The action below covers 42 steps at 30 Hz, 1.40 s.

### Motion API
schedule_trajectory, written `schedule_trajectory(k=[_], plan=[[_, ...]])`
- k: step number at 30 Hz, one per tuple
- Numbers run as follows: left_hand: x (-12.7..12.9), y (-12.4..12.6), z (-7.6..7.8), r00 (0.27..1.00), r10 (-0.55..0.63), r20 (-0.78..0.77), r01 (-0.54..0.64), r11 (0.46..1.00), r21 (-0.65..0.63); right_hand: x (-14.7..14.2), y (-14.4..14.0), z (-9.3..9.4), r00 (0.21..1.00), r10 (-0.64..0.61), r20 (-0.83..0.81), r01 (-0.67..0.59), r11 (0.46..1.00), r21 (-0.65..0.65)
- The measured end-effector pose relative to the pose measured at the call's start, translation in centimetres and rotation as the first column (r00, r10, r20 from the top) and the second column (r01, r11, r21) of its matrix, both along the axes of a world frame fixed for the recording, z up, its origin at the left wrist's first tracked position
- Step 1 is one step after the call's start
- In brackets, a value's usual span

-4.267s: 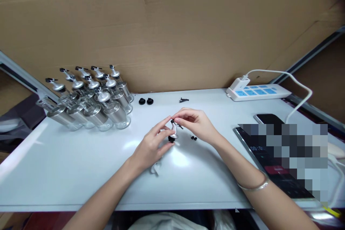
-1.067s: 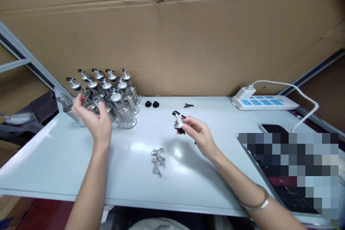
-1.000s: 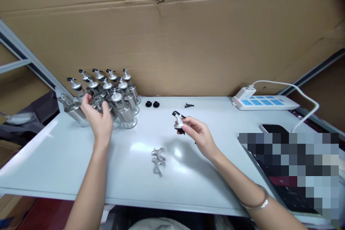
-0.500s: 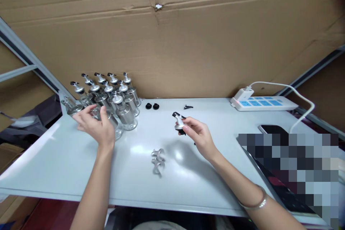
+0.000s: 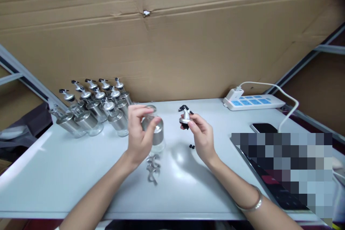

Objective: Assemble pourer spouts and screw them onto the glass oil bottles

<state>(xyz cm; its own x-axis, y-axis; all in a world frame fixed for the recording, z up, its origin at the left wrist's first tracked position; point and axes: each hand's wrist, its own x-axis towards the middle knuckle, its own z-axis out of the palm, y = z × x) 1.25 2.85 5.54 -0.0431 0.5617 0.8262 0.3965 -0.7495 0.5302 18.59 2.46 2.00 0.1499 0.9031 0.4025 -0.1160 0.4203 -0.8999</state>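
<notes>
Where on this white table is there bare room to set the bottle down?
Bare table lies left of the left hand, in front of the crowded bottle cluster. Metal pieces and the phone crowd the rest.

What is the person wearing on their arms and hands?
Both arms are bare, with no sleeves showing and no gloves. The left hand has nothing on it. The right hand is bare too, but its wrist wears a thin, shiny silver bangle. No rings or watch can be seen.

Left hand (image 5: pixel 138 136) back from the far-left cluster, now gripping a bottle (image 5: pixel 155 131) mid-table, beside the right hand's (image 5: pixel 201 136) pourer cap (image 5: pixel 184 116)
</notes>
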Motion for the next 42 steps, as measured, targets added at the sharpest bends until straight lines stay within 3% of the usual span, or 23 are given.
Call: schedule_trajectory(k=[3,6,12,19,25,28,31,34,37,42], plan=[[1.5,0.5,-0.8,0.981,-0.174,-0.082,0.171,0.985,-0.033,0.0,0.1,0.0,0.995,-0.095,-0.029,0.096,0.995,0.037],[2.1,0.8,-1.5,0.956,-0.267,-0.119,0.264,0.964,-0.037,0.1,0.0,0.2,0.988,-0.146,-0.047,0.149,0.986,0.071],[2.1,1.0,-2.4,0.929,-0.339,-0.149,0.328,0.94,-0.098,0.1,-0.3,-0.1,0.988,-0.154,-0.024,0.156,0.981,0.117],[2.2,1.1,-2.9,0.902,-0.385,-0.194,0.381,0.923,-0.062,-0.3,-0.8,-0.6,0.959,-0.282,-0.014,0.277,0.933,0.231],[2.6,0.8,-3.3,0.852,-0.506,-0.133,0.5,0.862,-0.081,-0.2,-1.3,0.1,0.991,-0.13,0.012,0.126,0.977,0.17],[2.6,0.3,-2.9,0.838,-0.543,-0.054,0.523,0.828,-0.2,0.0,-1.2,0.6,0.989,-0.133,0.062,0.125,0.986,0.112],[2.6,-0.1,-2.3,0.805,-0.592,0.041,0.559,0.732,-0.389,0.1,-1.1,0.8,0.988,-0.134,0.077,0.125,0.987,0.104],[2.7,-0.4,-1.8,0.734,-0.659,0.164,0.647,0.605,-0.464,0.1,-1.1,0.7,0.99,-0.082,0.113,0.069,0.991,0.116],[2.8,-0.4,-1.5,0.708,-0.675,0.208,0.673,0.556,-0.488,0.2,-1.2,0.5,0.986,-0.037,0.16,0.012,0.988,0.154],[2.1,-0.1,-1.1,0.673,-0.705,0.224,0.685,0.48,-0.548,0.4,-1.2,0.5,0.97,-0.063,0.233,0.017,0.98,0.198]])
